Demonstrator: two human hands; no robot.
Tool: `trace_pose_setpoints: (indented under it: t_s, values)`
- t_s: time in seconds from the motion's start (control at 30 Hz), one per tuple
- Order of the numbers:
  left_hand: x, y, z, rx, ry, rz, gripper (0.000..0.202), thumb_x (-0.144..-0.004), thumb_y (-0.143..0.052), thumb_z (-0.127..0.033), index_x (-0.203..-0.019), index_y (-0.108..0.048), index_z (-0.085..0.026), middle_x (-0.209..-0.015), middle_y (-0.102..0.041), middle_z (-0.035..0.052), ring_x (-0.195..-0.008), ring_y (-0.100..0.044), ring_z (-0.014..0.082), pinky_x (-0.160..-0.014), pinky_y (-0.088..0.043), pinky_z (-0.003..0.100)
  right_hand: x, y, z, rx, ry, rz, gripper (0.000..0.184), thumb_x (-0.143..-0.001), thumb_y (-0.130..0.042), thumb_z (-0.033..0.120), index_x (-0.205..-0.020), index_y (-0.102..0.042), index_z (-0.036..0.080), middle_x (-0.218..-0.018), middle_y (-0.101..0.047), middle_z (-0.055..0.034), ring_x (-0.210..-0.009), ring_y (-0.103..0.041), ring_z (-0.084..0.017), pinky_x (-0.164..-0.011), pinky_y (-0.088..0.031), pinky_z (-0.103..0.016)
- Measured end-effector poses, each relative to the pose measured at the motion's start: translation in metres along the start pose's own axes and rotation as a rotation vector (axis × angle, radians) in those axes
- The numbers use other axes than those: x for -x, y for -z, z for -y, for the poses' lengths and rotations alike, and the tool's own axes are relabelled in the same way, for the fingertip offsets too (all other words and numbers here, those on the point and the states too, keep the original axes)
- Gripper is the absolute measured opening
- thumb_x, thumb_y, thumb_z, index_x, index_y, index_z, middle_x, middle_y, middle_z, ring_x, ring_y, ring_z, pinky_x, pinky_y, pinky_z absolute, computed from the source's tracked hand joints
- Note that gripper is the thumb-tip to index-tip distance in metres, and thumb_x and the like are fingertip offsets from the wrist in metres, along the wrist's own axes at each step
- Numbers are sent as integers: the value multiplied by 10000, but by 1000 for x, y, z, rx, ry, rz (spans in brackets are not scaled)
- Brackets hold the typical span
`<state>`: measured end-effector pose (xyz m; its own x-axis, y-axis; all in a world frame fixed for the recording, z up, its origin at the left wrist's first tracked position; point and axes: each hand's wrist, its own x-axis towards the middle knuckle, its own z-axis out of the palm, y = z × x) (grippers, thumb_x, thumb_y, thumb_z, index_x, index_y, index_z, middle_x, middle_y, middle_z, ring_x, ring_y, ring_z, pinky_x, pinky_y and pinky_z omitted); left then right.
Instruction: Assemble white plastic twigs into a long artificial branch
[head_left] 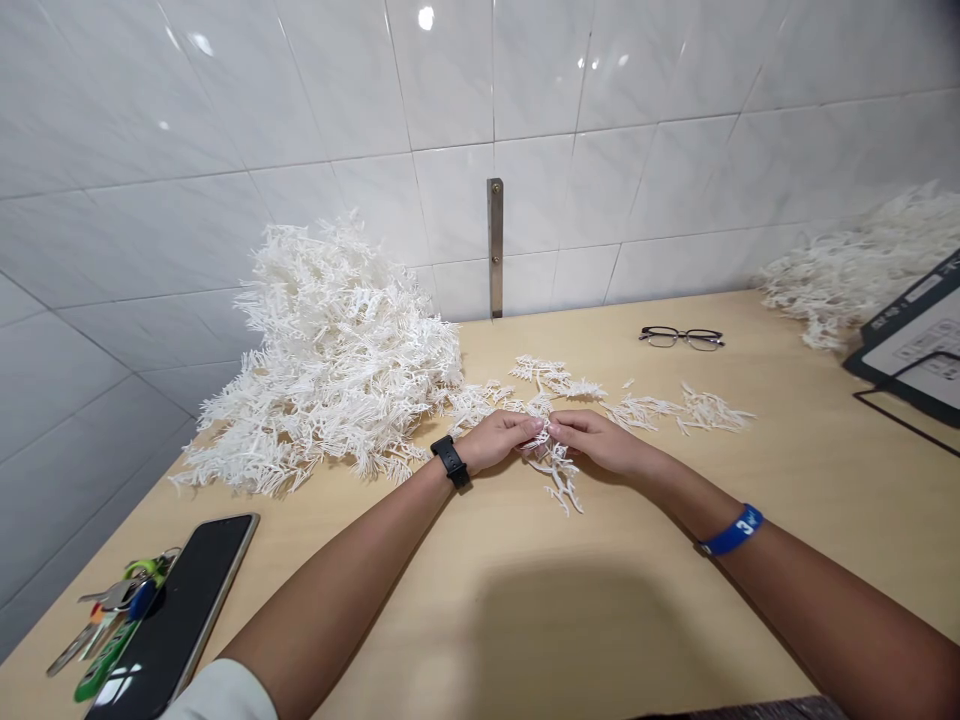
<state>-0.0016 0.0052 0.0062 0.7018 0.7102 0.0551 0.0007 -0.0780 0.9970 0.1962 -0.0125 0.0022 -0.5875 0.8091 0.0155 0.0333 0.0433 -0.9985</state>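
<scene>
Thumb and fingers of my left hand [496,440] pinch a white branched plastic sprig [556,470] over the middle of the table. From the right, my right hand [596,438] grips the same sprig, its fingertips almost meeting the left ones. The sprig's forked twigs hang down toward me below the fingers, while its upper part is partly hidden by them. Close behind the hands lie loose white sprigs [555,377], and more of them [705,410] spread to the right. A tall heap of such sprigs [337,360] stands left of my left hand.
A phone [187,600] with a bunch of keys [120,610] lies at the left edge of the wooden table [420,620]. Eyeglasses [682,338] rest at the back right. Beyond them are another white heap [862,260] and a dark-framed board [915,335]. A metal bracket [495,250] is on the tiled wall.
</scene>
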Motion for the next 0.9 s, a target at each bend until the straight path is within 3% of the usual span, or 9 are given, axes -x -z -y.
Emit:
trace_pose_setpoints:
  t_s: [0.13,0.3,0.47,0.63,0.8,0.9]
  values:
    - [-3,0,5,-80,12,-125,522,-796,-573,-619,-607,-521,-135,-574,-427,-21,-564,-369,90,-575,-294,251,-1,1,0,131,19,-67,418,-866,-569,562,-749,-577,160,-688,-489,-3,-617,-439,-126,-575,-360,-262]
    - [-5,-4,7,-85,37,-231,470,-807,-565,-575,-685,-608,-123,-554,-458,-20,-540,-399,94,-560,-324,242,-1,-2,2,230,37,-66,381,-895,-525,510,-742,-565,164,-675,-460,1,-628,-411,-126,-565,-326,-258]
    - [-5,-5,4,-235,-37,-222,452,-853,-516,-484,-553,-505,-146,-601,-470,-11,-570,-444,94,-603,-367,243,-2,1,-3,282,40,-49,338,-868,-528,378,-615,-411,187,-590,-338,47,-557,-312,-97,-530,-256,-248]
    - [-6,-5,5,-241,-54,-162,428,-847,-507,-411,-510,-439,-156,-611,-461,-10,-563,-423,87,-585,-363,242,-1,1,-2,279,17,21,261,-818,-524,278,-610,-392,194,-570,-340,54,-527,-302,-86,-506,-242,-241]
    - [-6,-4,7,-170,-12,-90,379,-835,-526,-400,-557,-492,-143,-633,-505,2,-558,-444,80,-563,-378,230,2,2,3,246,-45,79,261,-820,-535,301,-617,-408,196,-540,-321,67,-492,-277,-77,-481,-229,-233]
    - [-6,-1,7,-33,74,-174,312,-809,-563,-395,-636,-522,-138,-605,-516,-2,-515,-442,73,-523,-369,221,4,7,3,226,-55,154,342,-828,-569,363,-591,-388,196,-539,-332,64,-505,-279,-79,-490,-232,-235]
